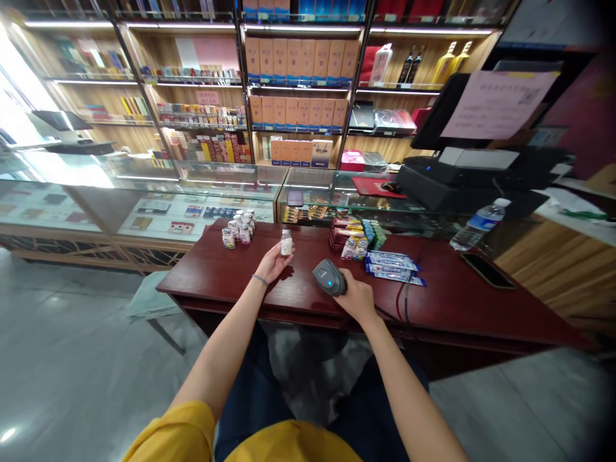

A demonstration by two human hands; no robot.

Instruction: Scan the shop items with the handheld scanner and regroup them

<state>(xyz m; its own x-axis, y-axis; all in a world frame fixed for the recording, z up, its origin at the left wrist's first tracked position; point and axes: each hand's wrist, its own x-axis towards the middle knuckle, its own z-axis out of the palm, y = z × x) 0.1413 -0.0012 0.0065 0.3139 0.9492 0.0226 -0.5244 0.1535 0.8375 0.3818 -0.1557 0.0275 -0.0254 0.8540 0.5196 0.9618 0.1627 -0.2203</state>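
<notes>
My left hand point(274, 264) is closed around a small clear jar point(286, 244) with pale contents and a silvery lid, held upright over the dark red desk point(231, 269). In my right hand point(359, 294) is a dark grey barcode scanner point(328, 277); a blue light glows on its top and its head points toward the jar side. Several similar small jars point(239, 228) stand grouped at the desk's left end. Two more jars point(355, 248) sit right of centre, beside stacked red packets point(345, 232) and blue-green packets point(373, 232).
Blue-and-white long packets point(392, 266) lie right of the scanner, with a black cable point(407, 298) near them. Further right are a water bottle point(480, 224) and a phone point(487, 269). A register monitor point(443, 112) and glass counter point(206, 183) stand behind; a stool point(153, 296) is left.
</notes>
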